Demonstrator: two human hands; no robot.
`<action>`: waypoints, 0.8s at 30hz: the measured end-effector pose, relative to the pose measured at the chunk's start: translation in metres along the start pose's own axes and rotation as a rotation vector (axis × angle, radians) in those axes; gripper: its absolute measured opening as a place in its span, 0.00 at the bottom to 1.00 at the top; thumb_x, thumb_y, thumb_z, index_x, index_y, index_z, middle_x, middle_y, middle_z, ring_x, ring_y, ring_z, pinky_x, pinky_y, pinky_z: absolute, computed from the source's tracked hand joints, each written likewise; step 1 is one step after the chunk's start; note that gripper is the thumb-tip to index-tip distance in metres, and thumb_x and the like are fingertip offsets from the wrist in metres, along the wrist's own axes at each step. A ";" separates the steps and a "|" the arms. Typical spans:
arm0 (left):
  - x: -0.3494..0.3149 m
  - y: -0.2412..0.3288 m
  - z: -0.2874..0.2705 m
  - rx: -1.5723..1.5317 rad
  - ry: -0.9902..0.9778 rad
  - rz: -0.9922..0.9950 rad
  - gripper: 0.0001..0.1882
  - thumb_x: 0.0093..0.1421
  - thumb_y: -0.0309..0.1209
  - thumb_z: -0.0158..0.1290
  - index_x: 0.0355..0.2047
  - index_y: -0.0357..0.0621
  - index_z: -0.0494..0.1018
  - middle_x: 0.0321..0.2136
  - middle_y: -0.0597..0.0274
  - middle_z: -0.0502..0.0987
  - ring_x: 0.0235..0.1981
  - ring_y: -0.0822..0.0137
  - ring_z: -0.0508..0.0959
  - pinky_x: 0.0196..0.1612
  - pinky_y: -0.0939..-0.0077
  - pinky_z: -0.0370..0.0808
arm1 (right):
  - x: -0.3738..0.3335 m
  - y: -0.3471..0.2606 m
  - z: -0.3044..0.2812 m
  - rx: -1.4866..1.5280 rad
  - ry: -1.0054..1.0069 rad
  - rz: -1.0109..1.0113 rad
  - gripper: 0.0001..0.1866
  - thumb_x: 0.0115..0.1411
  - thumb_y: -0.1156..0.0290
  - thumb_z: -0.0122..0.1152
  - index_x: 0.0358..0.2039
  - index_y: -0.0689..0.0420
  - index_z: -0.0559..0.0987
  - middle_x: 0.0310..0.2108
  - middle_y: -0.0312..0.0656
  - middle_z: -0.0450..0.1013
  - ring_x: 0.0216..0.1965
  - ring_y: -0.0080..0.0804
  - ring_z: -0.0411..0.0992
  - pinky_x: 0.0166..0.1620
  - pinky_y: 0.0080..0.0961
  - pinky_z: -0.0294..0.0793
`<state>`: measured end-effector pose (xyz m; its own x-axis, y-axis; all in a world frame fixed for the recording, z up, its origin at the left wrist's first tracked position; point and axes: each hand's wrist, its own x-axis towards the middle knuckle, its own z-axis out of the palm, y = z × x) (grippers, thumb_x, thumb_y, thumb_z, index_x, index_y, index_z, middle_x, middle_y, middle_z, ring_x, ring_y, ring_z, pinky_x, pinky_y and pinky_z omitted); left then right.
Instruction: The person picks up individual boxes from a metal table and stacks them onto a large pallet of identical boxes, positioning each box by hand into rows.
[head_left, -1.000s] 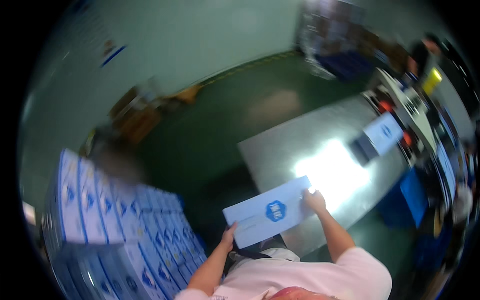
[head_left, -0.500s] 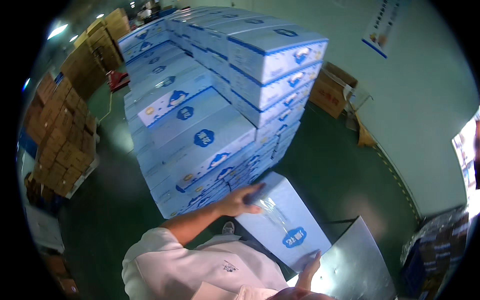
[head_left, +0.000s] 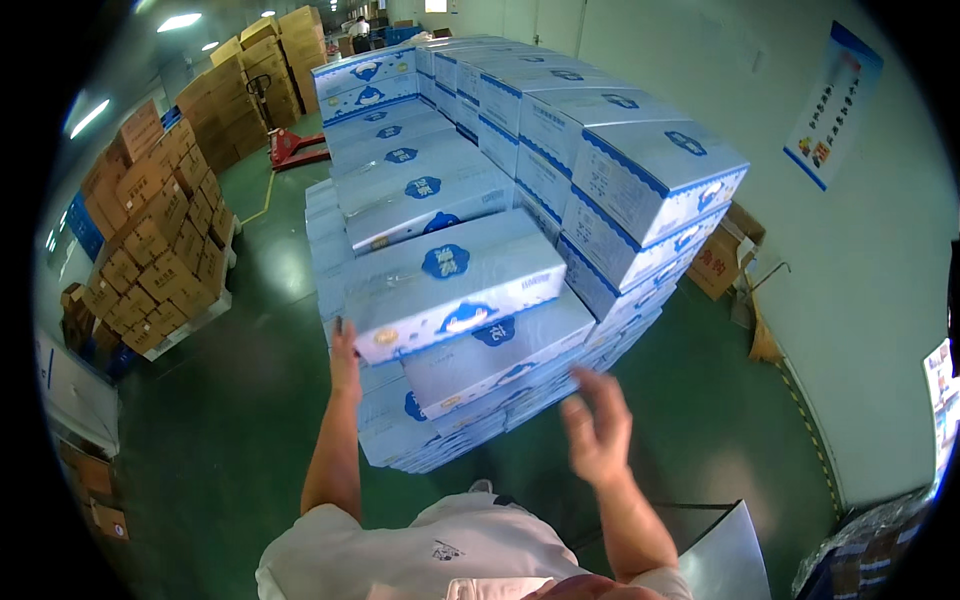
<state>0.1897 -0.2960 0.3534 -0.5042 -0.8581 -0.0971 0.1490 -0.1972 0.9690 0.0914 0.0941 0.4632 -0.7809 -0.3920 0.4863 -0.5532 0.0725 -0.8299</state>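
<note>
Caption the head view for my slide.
Left hand at the end of a pale-blue rectangular cardboard box atop a stack of matching boxes; the open right hand hovers apart.

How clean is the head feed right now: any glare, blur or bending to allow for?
Head view: ceiling lights at upper left glare white, and the green floor carries pale sheens; head view: the right hand looks slightly blurred, while the print on the box by the left hand is fairly crisp; head view: fisheye bending grows outward, with black corners.
</note>
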 end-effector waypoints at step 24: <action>-0.041 -0.022 0.106 0.850 0.171 1.075 0.40 0.56 0.31 0.57 0.63 0.25 0.51 0.58 0.36 0.63 0.59 0.37 0.64 0.62 0.51 0.59 | -0.158 0.136 -0.002 -0.429 -0.370 0.531 0.20 0.58 0.60 0.60 0.45 0.60 0.79 0.39 0.52 0.77 0.41 0.46 0.76 0.46 0.36 0.75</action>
<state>0.1172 -0.2066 0.3604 -0.3544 -0.4617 0.8132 -0.1964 0.8870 0.4180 0.1390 0.1675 0.2734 -0.8668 -0.4807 -0.1324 -0.2550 0.6556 -0.7107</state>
